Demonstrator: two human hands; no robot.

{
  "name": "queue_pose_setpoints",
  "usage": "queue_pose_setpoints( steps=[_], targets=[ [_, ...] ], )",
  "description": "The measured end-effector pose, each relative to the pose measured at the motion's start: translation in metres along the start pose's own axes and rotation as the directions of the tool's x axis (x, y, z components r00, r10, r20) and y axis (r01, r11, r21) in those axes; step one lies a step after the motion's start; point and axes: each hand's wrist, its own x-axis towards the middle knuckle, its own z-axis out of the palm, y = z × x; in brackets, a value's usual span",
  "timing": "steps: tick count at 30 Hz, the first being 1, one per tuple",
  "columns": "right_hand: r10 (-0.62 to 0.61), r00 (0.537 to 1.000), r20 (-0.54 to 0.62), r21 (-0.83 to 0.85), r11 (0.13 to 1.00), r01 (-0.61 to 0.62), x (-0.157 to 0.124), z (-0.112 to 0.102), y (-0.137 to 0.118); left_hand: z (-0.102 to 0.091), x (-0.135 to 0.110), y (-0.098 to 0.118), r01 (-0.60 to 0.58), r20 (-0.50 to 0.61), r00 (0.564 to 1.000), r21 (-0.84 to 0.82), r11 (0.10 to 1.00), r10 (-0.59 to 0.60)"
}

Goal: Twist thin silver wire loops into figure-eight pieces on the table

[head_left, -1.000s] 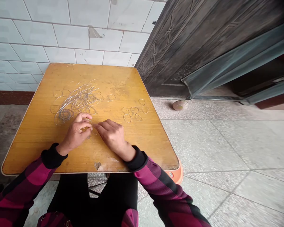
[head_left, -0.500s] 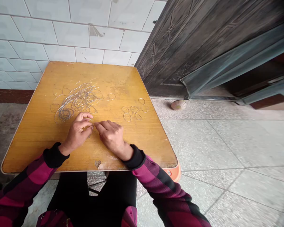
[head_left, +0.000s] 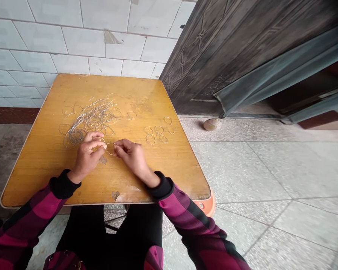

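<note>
We record thin, bright metal wire (head_left: 91, 118) on a glossy, scuffed wooden tabletop (head_left: 171, 172), beside a rough, weathered wooden door (head_left: 202, 63).

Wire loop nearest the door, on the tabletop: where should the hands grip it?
Pinch the near edge of the wire loop from above with the right hand: it lies flat on the wooden tabletop, clear of its neighbours.

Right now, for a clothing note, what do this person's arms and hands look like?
The left hand and right hand are bare, with no gloves. The sleeves are a magenta-and-black check, ending in plain black cuffs.
</note>
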Motion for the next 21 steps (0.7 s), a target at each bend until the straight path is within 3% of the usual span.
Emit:
queue_pose_setpoints(
  steps=[2, 4, 7, 10, 15, 21],
  targets=[
    [0.152, 0.984, 0.096, 0.317, 0.932, -0.175, 0.003, 0.0, 0.001, 0.0, 0.0, -0.001, 0.022, -0.009, 1.0, -0.011, 1.0, -0.022],
    [0.241, 0.945, 0.219, 0.532, 0.783, -0.323, 0.006, -0.002, 0.001, 0.001, 0.0, -0.002, 0.045, -0.016, 0.999, -0.037, 0.998, -0.046],
    [0.302, 0.872, 0.385, 0.653, 0.579, -0.489, 0.009, -0.008, -0.001, 0.0, 0.0, -0.005, 0.081, -0.017, 0.996, -0.106, 0.991, -0.083],
    [0.318, 0.813, 0.488, 0.677, 0.45, -0.582, 0.01, -0.011, -0.002, 0.0, -0.001, -0.007, 0.108, 0.013, 0.994, -0.174, 0.979, -0.108],
    [0.305, 0.78, 0.547, 0.691, 0.362, -0.626, 0.009, -0.012, -0.001, -0.002, -0.001, -0.007, 0.134, 0.061, 0.99, -0.216, 0.967, -0.124],
    [0.288, 0.76, 0.583, 0.662, 0.373, -0.65, 0.008, -0.014, 0.0, -0.003, 0.0, -0.007, 0.163, 0.053, 0.987, -0.265, 0.95, -0.154]
  ],
)
